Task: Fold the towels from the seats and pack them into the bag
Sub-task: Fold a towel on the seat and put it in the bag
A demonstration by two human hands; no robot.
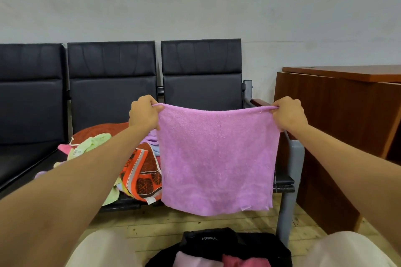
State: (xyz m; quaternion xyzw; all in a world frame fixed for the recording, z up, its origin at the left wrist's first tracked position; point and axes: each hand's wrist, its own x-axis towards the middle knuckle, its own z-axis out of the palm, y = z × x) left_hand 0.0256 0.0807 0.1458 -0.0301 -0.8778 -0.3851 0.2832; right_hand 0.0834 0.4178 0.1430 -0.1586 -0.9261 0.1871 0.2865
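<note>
Centrally, a purple towel (217,158) hangs spread in the air in front of the black seats (201,76), held by its two upper corners. Left hand (144,112): fingers curled, pinching the towel's upper left corner; the cloth falls away to the right of and below this hand. Right hand (289,114): fingers likewise curled, pinching the upper right corner; the cloth lies to its left and below. Between the hands the top edge sags slightly. The towel's lower edge hangs free, past the front edge of the seats and above the floor (152,223), touching neither as far as can be seen. A small label shows at the lower edge.

Left of the towel, on the middle seat, lies a heap of unfolded towels (138,171) in red, green, orange-patterned and pale colours; the purple towel partly hides its right side. Below the towel, on the floor between the person's knees, sits an open black bag (217,243) holding pink cloths (245,261). Right of the towel stands a wooden desk (347,115).
</note>
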